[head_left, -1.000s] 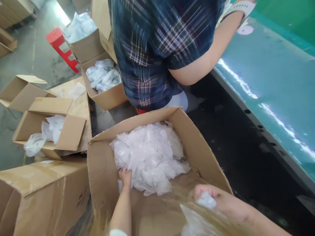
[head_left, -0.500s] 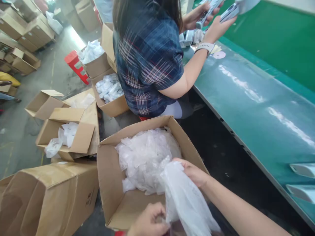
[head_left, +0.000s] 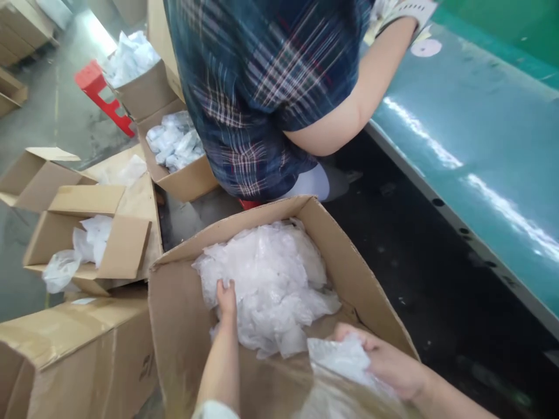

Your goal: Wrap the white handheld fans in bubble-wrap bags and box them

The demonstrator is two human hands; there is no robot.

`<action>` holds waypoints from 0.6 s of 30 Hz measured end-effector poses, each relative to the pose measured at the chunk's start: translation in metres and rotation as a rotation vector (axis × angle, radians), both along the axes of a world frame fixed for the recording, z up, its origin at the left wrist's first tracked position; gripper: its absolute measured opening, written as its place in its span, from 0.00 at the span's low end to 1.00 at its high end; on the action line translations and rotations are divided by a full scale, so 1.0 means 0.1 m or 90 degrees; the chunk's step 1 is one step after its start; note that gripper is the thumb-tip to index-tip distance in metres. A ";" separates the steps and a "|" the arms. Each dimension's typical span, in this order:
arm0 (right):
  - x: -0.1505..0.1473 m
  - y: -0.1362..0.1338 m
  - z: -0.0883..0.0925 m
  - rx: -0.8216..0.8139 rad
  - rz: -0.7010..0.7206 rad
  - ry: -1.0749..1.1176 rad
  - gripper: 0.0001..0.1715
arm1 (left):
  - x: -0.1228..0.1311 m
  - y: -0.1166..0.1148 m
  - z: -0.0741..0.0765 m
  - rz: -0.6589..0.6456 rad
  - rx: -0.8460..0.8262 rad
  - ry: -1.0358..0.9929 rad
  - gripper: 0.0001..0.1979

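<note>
In front of me stands an open cardboard box (head_left: pixel 168 326) with a heap of crumpled clear plastic bags (head_left: pixel 275 279) in it. My left hand (head_left: pixel 226 298) reaches into the box at the left side of the heap, its visible fingers apart and touching the plastic or just over it. Over the near right part of the box, my right hand (head_left: pixel 391 364) pinches a translucent plastic bag (head_left: pixel 340 355), which hangs down towards me. The lower end of that bag is blurred.
A seated person in a plaid shirt (head_left: pixel 262 99) is just beyond the box. At right runs a green work surface (head_left: pixel 493 134) with a metal edge. Cardboard boxes (head_left: pixel 122 250) with plastic bags stand at left, near a red stool (head_left: pixel 102 96).
My left hand has left the held bag and moved forward into the box, onto the heap. My right hand, still gripping the bag, has shifted right and nearer. The view has moved closer.
</note>
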State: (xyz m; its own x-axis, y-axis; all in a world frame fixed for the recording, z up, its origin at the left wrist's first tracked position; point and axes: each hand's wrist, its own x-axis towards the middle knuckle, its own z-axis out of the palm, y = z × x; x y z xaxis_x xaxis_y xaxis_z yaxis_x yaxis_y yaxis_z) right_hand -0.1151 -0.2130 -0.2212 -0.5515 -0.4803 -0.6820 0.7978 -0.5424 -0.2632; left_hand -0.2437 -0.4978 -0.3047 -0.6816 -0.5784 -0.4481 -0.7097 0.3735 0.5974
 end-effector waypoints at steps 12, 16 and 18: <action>-0.30 0.17 1.16 -0.027 -0.014 0.337 0.05 | 0.65 0.85 1.84 -0.022 0.733 0.109 0.25; -0.22 0.47 1.53 0.150 0.046 0.488 0.04 | 0.63 1.03 2.28 -0.202 0.775 0.019 0.28; -0.16 0.54 1.67 0.199 0.097 0.531 0.06 | 0.58 1.13 2.49 -0.249 0.780 0.004 0.31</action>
State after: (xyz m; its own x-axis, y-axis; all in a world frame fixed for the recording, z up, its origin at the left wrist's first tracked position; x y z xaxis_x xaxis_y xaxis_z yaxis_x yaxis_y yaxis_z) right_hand -0.1307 -0.1595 -0.0546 -0.8709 -0.4484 -0.2012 0.3393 -0.2524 -0.9062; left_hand -0.1855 -0.3846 -0.0555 -0.7158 0.4443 -0.5387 -0.6738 -0.2368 0.7000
